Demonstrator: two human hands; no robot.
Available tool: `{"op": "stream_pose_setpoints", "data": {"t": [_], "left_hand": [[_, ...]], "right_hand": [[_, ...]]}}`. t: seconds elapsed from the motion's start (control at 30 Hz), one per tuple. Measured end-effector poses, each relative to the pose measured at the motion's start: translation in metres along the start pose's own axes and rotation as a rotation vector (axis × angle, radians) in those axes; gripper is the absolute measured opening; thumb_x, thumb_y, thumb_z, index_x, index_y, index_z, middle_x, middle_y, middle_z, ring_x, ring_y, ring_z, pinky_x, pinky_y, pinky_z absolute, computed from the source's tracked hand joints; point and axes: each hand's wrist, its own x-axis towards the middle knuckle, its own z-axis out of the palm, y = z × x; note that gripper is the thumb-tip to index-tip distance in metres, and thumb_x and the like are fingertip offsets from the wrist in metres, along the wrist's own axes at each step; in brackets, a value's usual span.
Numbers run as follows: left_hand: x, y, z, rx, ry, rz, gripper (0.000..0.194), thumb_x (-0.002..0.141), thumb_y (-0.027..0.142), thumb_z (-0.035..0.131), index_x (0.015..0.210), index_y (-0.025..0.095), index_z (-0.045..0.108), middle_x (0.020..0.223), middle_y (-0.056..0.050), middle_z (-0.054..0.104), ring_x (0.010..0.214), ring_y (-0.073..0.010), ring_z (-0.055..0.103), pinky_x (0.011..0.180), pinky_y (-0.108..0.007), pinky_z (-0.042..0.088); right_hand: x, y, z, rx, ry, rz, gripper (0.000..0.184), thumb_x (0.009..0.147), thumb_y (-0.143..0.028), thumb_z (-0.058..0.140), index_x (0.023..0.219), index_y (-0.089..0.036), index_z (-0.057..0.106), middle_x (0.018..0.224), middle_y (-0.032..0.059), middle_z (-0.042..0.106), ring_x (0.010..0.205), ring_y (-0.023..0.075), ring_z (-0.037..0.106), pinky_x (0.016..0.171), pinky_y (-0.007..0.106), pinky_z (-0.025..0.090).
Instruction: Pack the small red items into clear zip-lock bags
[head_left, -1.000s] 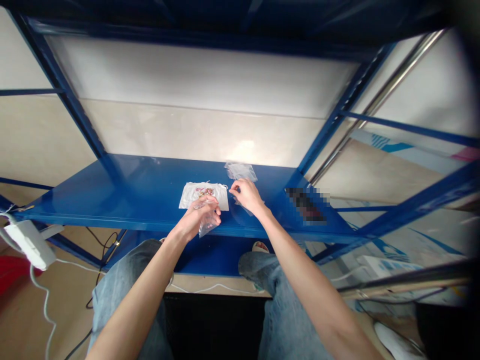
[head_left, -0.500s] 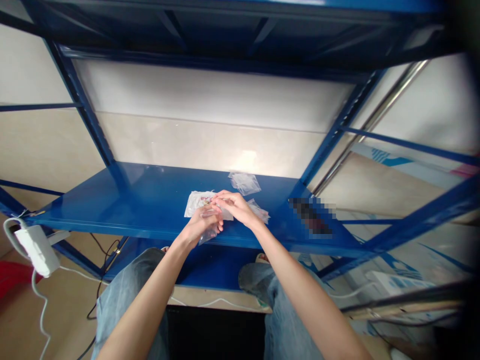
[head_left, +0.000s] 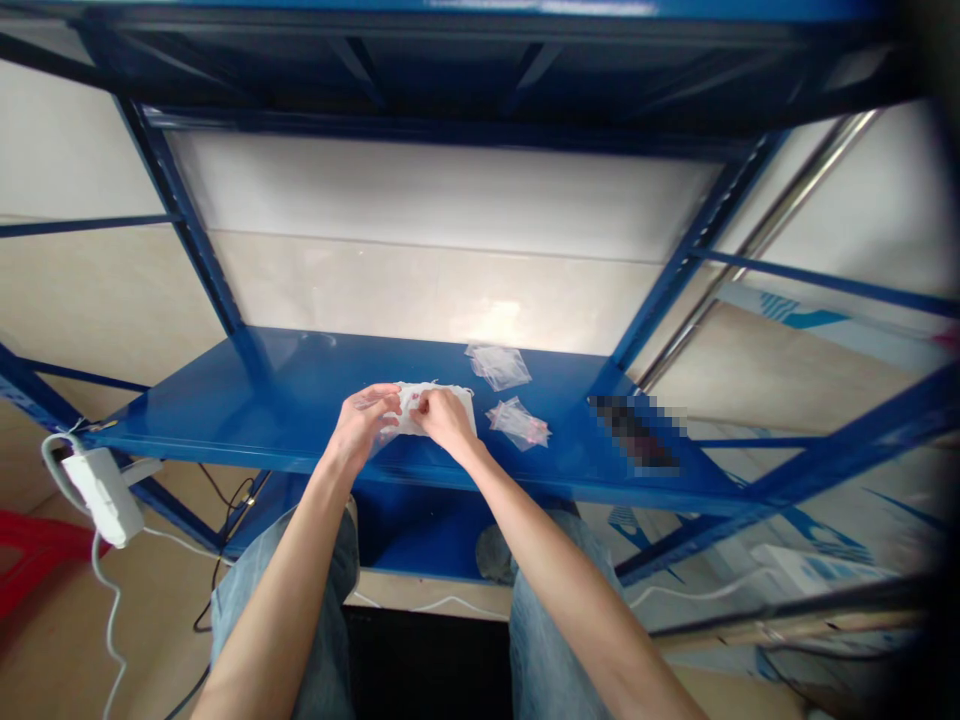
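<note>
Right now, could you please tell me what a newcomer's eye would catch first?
Probably the left grip and right grip, two bare hands close together at the white pouch on the blue shelf. Next, a front heap and a rear heap of clear packets to their right. Then the white corded box beside the shelf's left end.

A white pouch [head_left: 406, 414] lies on the blue shelf [head_left: 300, 400], reddish bits [head_left: 414, 399] on top. A clear bag [head_left: 381, 438] (half hidden from me) shows by its left end.

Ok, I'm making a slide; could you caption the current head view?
Left hand holding a clear bag, right hand at a white pouch on a blue shelf.
</note>
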Motion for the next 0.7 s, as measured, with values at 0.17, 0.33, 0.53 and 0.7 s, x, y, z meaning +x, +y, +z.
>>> {"op": "stream_pose_setpoints", "data": {"t": [0.17, 0.33, 0.53, 0.7], "left_hand": [[-0.003, 0.001, 0.006, 0.097, -0.14, -0.025, 0.027, 0.068, 0.031, 0.084, 0.085, 0.015, 0.072, 0.07, -0.002, 0.066, 0.063, -0.0123, 0.062, 0.059, -0.024, 0.049], [-0.007, -0.001, 0.014, 0.206, -0.152, -0.13, 0.039, 0.067, 0.036, 0.085, 0.096, 0.014, 0.072, 0.072, -0.003, 0.067, 0.057, -0.0125, 0.061, 0.05, -0.023, 0.047], [-0.015, -0.006, 0.027, 0.258, -0.27, -0.133, 0.042, 0.068, 0.042, 0.085, 0.096, 0.015, 0.068, 0.073, -0.003, 0.067, 0.055, -0.0123, 0.061, 0.045, -0.02, 0.043], [-0.018, -0.007, 0.036, 0.223, -0.303, -0.117, 0.057, 0.065, 0.039, 0.088, 0.112, 0.015, 0.065, 0.077, -0.003, 0.069, 0.055, -0.0128, 0.062, 0.048, -0.022, 0.045]], "right_hand": [[0.005, 0.0, -0.005, 0.111, 0.084, -0.015, 0.016, 0.084, -0.024, 0.067, 0.069, -0.021, 0.069, 0.076, 0.0059, 0.074, 0.076, 0.0199, 0.067, 0.07, 0.026, 0.043], [0.001, 0.004, -0.022, 0.626, 0.16, -0.099, 0.024, 0.091, -0.041, 0.063, 0.081, -0.02, 0.07, 0.077, 0.0019, 0.071, 0.071, 0.0168, 0.062, 0.067, 0.026, 0.045], [-0.019, 0.005, -0.04, 0.802, 0.029, -0.209, 0.024, 0.088, -0.042, 0.071, 0.084, -0.019, 0.074, 0.085, 0.0025, 0.07, 0.077, 0.0162, 0.061, 0.07, 0.027, 0.045], [-0.029, 0.009, -0.05, 0.763, -0.017, -0.271, 0.025, 0.089, -0.045, 0.07, 0.088, -0.021, 0.077, 0.094, 0.0052, 0.067, 0.09, 0.0189, 0.062, 0.076, 0.029, 0.048]]}}
